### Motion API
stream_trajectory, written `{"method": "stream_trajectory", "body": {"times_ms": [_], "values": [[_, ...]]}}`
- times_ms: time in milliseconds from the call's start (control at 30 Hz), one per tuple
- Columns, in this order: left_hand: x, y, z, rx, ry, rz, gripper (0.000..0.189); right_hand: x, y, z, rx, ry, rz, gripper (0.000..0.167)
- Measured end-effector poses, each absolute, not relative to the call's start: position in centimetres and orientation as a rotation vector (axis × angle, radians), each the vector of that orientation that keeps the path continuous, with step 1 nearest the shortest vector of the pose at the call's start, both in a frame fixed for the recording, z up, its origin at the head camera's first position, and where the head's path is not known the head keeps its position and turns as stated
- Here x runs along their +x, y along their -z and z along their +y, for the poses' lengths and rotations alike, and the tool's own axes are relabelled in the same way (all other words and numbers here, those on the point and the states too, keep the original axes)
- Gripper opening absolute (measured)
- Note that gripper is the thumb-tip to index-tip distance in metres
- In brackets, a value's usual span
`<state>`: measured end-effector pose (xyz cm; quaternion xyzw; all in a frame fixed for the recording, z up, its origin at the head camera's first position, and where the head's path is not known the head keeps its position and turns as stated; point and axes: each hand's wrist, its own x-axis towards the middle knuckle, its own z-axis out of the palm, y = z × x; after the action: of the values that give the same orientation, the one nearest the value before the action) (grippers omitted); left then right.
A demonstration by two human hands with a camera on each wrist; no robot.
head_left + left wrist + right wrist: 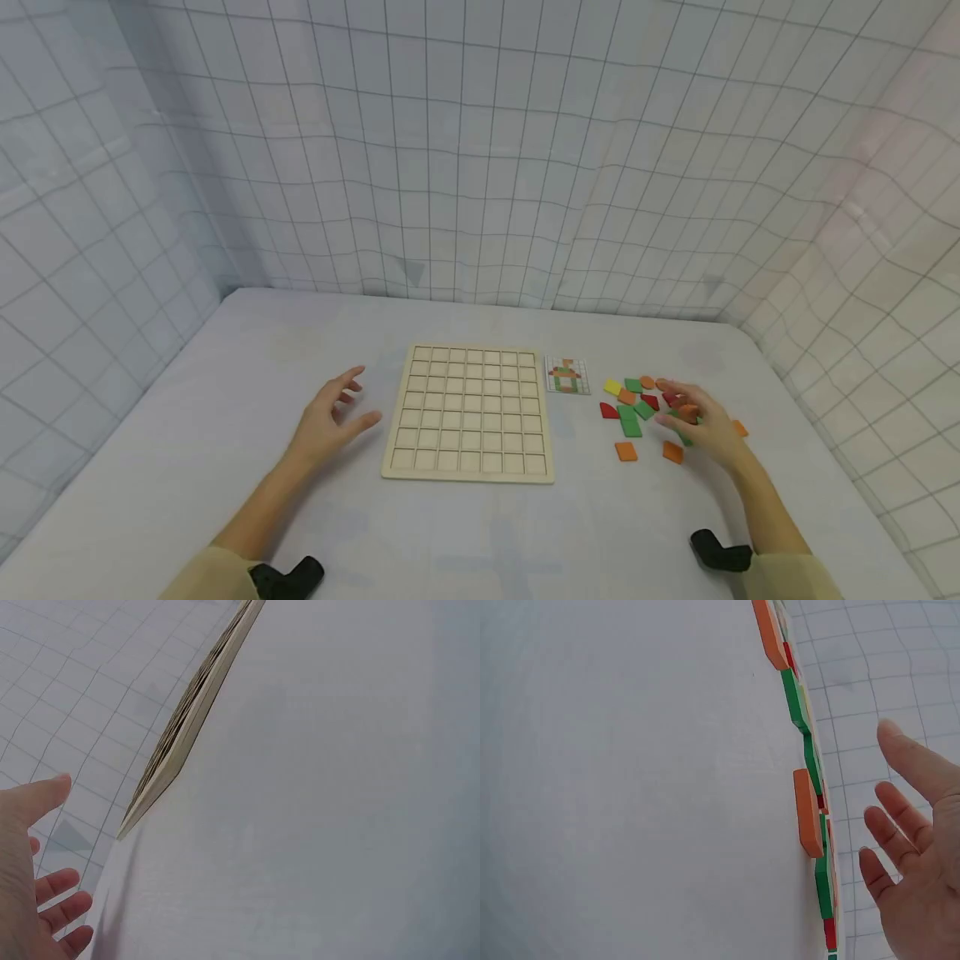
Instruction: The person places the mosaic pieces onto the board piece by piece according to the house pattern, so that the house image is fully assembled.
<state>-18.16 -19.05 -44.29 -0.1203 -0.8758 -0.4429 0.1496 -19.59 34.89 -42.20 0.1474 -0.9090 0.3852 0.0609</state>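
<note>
The board [471, 417] looks like pale, unvarnished wood, matt all over, its edge smooth and plain in the left wrist view. The tiles [629, 427] have smooth, evenly coloured faces and flat, clean sides with little shine; whether they are painted wood or plastic cannot be told. The card [567, 379] looks like printed paper or thin cardboard. The desk [450, 546] has a smooth white surface with a faint, soft sheen. The walls [495, 142] are thin, rippled sheeting, cloth or plastic, softly creased. The sleeve [787, 577] is matt cloth; the black wrist piece [722, 553] looks dull and dark.
</note>
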Motion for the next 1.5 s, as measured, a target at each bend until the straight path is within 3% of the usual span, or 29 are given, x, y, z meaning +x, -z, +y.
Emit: {"method": "stream_trajectory", "body": {"times_ms": [533, 867, 1167, 1500], "values": [[-17.2, 46.0, -18.0, -0.485, 1.194, -2.426, 0.053, -19.6, 44.5, 34.2, 0.671, -1.169, -2.714, 0.029], [-17.0, 46.3, -18.1, -0.533, 1.014, -2.518, 0.044, -19.4, 44.9, 33.6, 0.694, -1.098, -2.712, 0.027], [-16.7, 45.9, -18.1, -0.58, 0.916, -2.549, 0.035, -18.1, 42.4, 31.8, 0.672, -1.055, -2.732, 0.026], [-16.8, 46.2, -18.3, -0.594, 0.906, -2.594, 0.04, -18.0, 42.3, 31.9, 0.729, -1.058, -2.713, 0.025]]}}
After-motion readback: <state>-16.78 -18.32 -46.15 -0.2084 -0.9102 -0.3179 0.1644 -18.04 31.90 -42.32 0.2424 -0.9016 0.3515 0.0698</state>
